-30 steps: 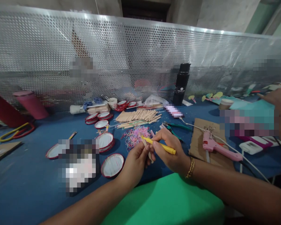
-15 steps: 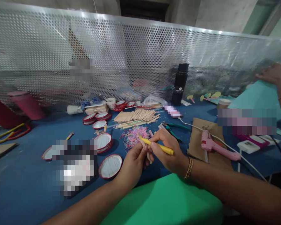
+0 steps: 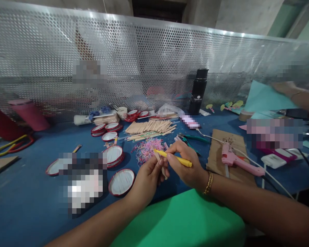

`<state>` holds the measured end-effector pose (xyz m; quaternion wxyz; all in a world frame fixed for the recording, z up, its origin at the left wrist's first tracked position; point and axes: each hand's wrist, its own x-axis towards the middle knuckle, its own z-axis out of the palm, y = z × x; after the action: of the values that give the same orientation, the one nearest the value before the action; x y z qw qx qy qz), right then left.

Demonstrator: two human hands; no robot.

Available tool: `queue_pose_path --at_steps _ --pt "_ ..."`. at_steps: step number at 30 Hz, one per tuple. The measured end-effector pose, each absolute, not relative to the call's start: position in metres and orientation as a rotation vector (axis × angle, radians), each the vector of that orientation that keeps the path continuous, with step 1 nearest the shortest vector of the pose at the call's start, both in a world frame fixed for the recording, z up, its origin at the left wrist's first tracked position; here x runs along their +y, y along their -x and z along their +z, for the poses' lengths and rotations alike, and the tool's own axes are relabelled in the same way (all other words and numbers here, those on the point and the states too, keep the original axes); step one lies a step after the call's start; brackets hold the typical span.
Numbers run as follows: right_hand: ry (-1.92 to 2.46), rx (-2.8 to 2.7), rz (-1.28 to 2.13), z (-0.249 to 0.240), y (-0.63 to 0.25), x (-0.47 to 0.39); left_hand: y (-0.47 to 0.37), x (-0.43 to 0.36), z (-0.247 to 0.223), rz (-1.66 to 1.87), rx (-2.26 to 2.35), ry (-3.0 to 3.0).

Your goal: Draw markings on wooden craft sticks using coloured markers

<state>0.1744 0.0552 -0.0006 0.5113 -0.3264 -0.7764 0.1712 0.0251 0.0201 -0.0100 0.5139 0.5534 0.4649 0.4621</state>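
Observation:
My left hand (image 3: 149, 176) pinches a pale wooden stick (image 3: 157, 156), held tilted above the near edge of the table. Fingers of my right hand (image 3: 184, 163) are closed round a yellow marker (image 3: 180, 159); its tip lies at the upper part of the stick. Just behind both hands is a tangle of pink and multicoloured bands (image 3: 150, 148). Farther back lies a pile of wooden sticks (image 3: 149, 127). Red-rimmed round lids (image 3: 121, 183) rest to the left of my left hand.
A pink glue gun (image 3: 233, 160) lies on cardboard (image 3: 214, 147) at the right, with white cables nearby. Green-handled pliers (image 3: 195, 138) and a black bottle (image 3: 198, 91) are behind. Another person's hand (image 3: 285, 89) holds blue paper (image 3: 266, 99) at the far right.
The marker tip and my right hand have shifted very slightly. At the right, the other person's hand and the blue paper have moved left and lower.

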Motion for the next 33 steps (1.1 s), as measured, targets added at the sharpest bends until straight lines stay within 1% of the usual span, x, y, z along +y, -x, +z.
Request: queue_pose_path --at_steps 3,8,13,19,23,30,33 --pt "0.815 -1.836 0.398 -0.0010 -0.1756 0.0560 -0.0250 0.0203 -0.0097 1.100 1.126 -1.317" --pt "0.740 -1.870 0.417 -0.0004 -0.1749 0.0554 -0.0249 0.0211 -0.0102 1.106 1.114 -1.354" --pt "0.810 -1.836 0.392 -0.0002 -0.1754 0.0575 -0.0251 0.0214 -0.0094 1.092 1.131 -1.336" --pt "0.741 -1.863 0.421 0.0010 -0.1746 0.0562 -0.0247 0.0218 -0.0102 1.089 1.128 -1.370" --pt "0.786 -1.860 0.421 0.0009 -0.1753 0.0573 -0.0250 0.0217 -0.0102 1.082 1.135 -1.349" --pt "0.717 -1.867 0.437 0.0009 -0.1747 0.0565 -0.0247 0.0215 -0.0094 1.116 1.106 -1.369" --pt "0.753 -1.867 0.425 0.0008 -0.1745 0.0568 -0.0240 0.0207 -0.0098 1.123 1.111 -1.377"
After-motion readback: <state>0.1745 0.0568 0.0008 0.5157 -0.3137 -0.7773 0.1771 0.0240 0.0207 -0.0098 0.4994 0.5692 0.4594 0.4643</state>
